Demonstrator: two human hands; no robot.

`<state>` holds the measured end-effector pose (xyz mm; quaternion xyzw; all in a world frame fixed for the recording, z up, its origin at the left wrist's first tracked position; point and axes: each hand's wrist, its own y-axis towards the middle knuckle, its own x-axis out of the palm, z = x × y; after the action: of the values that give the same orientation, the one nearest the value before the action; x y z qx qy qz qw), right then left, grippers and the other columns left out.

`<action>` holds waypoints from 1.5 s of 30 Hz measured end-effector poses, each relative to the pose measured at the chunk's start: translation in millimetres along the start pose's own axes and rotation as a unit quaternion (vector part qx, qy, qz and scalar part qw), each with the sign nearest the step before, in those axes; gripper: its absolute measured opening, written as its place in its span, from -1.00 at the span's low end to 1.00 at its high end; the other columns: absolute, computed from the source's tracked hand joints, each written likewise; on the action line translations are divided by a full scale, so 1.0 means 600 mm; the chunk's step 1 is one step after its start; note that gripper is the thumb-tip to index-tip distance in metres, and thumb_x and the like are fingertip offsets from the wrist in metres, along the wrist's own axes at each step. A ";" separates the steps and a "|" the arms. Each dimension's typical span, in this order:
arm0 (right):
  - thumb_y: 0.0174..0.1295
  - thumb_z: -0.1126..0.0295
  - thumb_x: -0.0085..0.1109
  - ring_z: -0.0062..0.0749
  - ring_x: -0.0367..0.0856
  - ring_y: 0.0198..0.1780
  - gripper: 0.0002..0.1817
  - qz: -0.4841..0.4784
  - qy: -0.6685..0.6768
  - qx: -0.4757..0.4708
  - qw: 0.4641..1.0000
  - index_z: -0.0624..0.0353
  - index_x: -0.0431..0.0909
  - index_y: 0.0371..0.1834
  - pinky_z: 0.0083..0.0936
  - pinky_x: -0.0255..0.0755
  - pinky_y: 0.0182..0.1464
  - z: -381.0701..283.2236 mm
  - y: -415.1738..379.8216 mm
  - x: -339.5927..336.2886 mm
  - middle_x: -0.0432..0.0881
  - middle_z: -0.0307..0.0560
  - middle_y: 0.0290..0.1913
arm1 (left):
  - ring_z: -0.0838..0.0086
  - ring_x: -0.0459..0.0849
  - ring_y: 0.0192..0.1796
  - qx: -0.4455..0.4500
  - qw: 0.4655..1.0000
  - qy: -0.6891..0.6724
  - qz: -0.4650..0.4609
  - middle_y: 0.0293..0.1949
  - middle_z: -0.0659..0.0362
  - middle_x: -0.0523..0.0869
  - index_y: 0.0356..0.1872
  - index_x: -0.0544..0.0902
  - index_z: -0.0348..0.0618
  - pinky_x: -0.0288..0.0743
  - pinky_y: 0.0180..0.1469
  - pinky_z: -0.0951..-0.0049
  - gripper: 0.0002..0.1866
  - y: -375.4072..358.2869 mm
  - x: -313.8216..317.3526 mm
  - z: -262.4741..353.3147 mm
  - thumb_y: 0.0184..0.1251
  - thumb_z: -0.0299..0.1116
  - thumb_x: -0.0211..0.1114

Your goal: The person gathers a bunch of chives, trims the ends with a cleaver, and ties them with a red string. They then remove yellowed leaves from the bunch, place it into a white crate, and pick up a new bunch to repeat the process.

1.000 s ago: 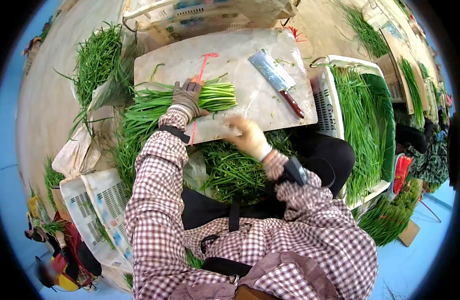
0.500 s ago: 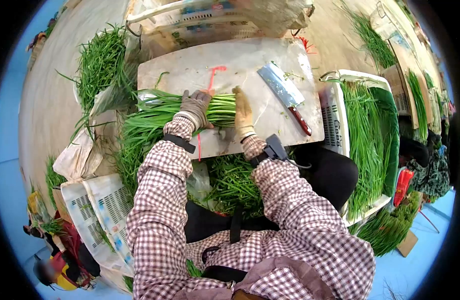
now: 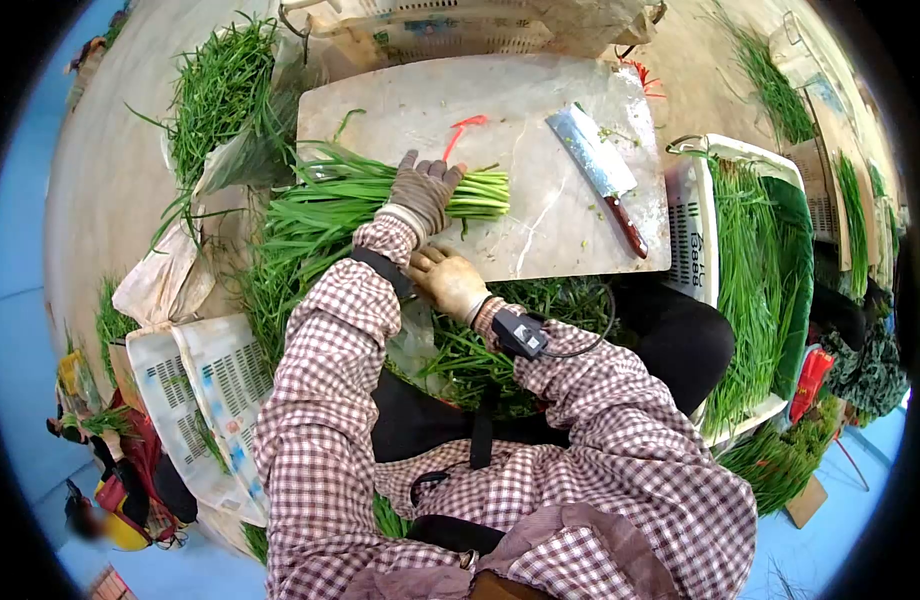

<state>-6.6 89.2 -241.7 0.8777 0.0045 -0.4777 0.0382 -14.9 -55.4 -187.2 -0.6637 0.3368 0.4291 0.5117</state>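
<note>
My left hand (image 3: pixel 420 195), in a grey-brown glove, is wrapped over a bundle of garlic chives (image 3: pixel 332 200) on a pale cutting board (image 3: pixel 560 245). The pale stem ends point right, the green leaves left. A red tie strip (image 3: pixel 463 128) shows beyond the bundle. At the board's front edge, just below the bundle, my right hand (image 3: pixel 450 282) has its gloved fingers curled. Whatever they hold is hidden; the near end of the strip is not visible. To the right on the board lies a cleaver (image 3: pixel 592 150) with a brown handle (image 3: pixel 626 227).
A white crate (image 3: pixel 710 270) of long chives stands at the right. Loose greens (image 3: pixel 490 345) lie under the board's front edge. At the left are a heap of greens (image 3: pixel 220 105) and white crates (image 3: pixel 200 400). Another person (image 3: pixel 130 480) sits at lower left.
My right hand has left the stem ends and moved left and toward me, to the board's front edge. My left hand stays on the chives. The view has shifted slightly.
</note>
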 end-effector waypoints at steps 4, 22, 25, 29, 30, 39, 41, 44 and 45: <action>0.06 0.35 0.05 -0.27 0.29 0.25 -0.46 0.079 -0.036 0.044 0.995 0.12 0.35 0.20 -0.34 0.13 0.30 0.019 -0.038 0.009 0.37 -0.11 0.22 | 0.31 0.47 0.06 0.043 0.980 0.034 0.194 -0.07 0.11 0.53 0.12 0.38 -0.02 0.11 0.31 0.15 -0.45 -0.020 0.058 -0.001 0.02 -0.19 0.21; 0.01 0.45 0.25 -0.34 0.58 -0.28 -0.74 0.361 0.076 0.105 0.923 0.07 0.54 -0.18 -0.42 0.41 -0.26 0.028 -0.099 -0.141 0.57 -0.12 -0.20 | 0.25 0.53 -0.09 0.079 0.871 -0.044 0.483 -0.16 0.12 0.51 0.05 0.45 0.11 0.23 0.16 -0.04 -0.50 -0.072 0.108 -0.008 -0.05 -0.29 0.20; 0.02 0.49 0.22 -0.30 0.60 -0.39 -0.65 0.340 0.106 0.142 0.924 0.02 0.53 -0.07 -0.50 0.44 -0.38 0.108 -0.031 -0.235 0.57 -0.11 -0.15 | 0.26 0.54 -0.11 0.082 0.872 -0.060 0.479 -0.17 0.13 0.51 0.02 0.46 0.14 0.26 0.14 -0.02 -0.54 -0.075 0.101 -0.001 -0.02 -0.33 0.17; 0.02 0.42 0.23 -0.22 0.56 -0.11 -0.51 0.054 0.058 -0.017 0.997 -0.11 0.49 0.10 -0.44 0.48 -0.09 0.185 0.084 -0.227 0.46 -0.11 0.11 | 0.28 0.54 -0.13 0.101 0.865 -0.047 0.490 -0.19 0.14 0.49 0.00 0.47 0.17 0.31 0.08 0.03 -0.56 -0.077 0.101 0.000 -0.02 -0.32 0.19; 0.01 0.36 0.24 -0.19 0.53 -0.01 -0.48 -0.034 0.061 -0.025 0.997 -0.16 0.47 0.13 -0.38 0.42 0.03 0.197 0.106 -0.208 0.41 -0.15 0.18 | 0.28 0.54 -0.13 0.104 0.863 -0.053 0.491 -0.18 0.14 0.48 0.00 0.47 0.19 0.33 0.06 0.05 -0.55 -0.081 0.096 0.001 -0.03 -0.33 0.20; 0.09 0.21 0.12 -0.21 0.59 -0.16 -0.78 -0.061 0.006 0.161 0.985 -0.11 0.62 -0.19 -0.32 0.46 -0.14 0.296 0.141 -0.202 0.63 -0.16 -0.17 | 0.28 0.51 -0.14 0.122 0.877 -0.087 0.456 -0.17 0.15 0.45 0.03 0.45 0.27 0.36 0.00 0.14 -0.48 -0.096 0.090 0.012 -0.08 -0.31 0.25; 0.09 0.24 0.12 -0.20 0.58 -0.12 -0.75 -0.054 -0.016 0.124 0.991 -0.13 0.59 -0.13 -0.30 0.46 -0.12 0.293 0.136 -0.211 0.59 -0.16 -0.07 | 0.28 0.51 -0.13 0.127 0.869 -0.073 0.472 -0.18 0.14 0.45 0.05 0.45 0.24 0.35 0.01 0.13 -0.49 -0.086 0.097 0.011 -0.07 -0.30 0.22; 0.08 0.30 0.14 -0.16 0.55 -0.06 -0.66 0.046 -0.049 0.092 0.993 -0.15 0.53 -0.01 -0.25 0.44 -0.09 0.276 0.127 -0.224 0.53 -0.13 0.04 | 0.31 0.49 -0.05 0.091 0.899 -0.076 0.423 -0.13 0.16 0.48 0.07 0.44 0.10 0.22 0.19 0.11 -0.47 -0.073 0.098 0.007 -0.07 -0.37 0.24; 0.07 0.33 0.15 -0.14 0.54 -0.04 -0.60 0.138 -0.058 0.098 0.984 -0.16 0.50 0.04 -0.22 0.44 -0.08 0.268 0.126 -0.232 0.50 -0.11 0.06 | 0.31 0.49 -0.05 0.092 0.898 -0.076 0.423 -0.13 0.16 0.48 0.07 0.44 0.10 0.22 0.19 0.11 -0.47 -0.062 0.098 0.004 -0.07 -0.37 0.24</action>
<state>-213.6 6.1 -207.2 0.8403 -0.1658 -0.5158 0.0181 41.2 -44.3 -226.5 -0.3744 0.5837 0.6212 0.3649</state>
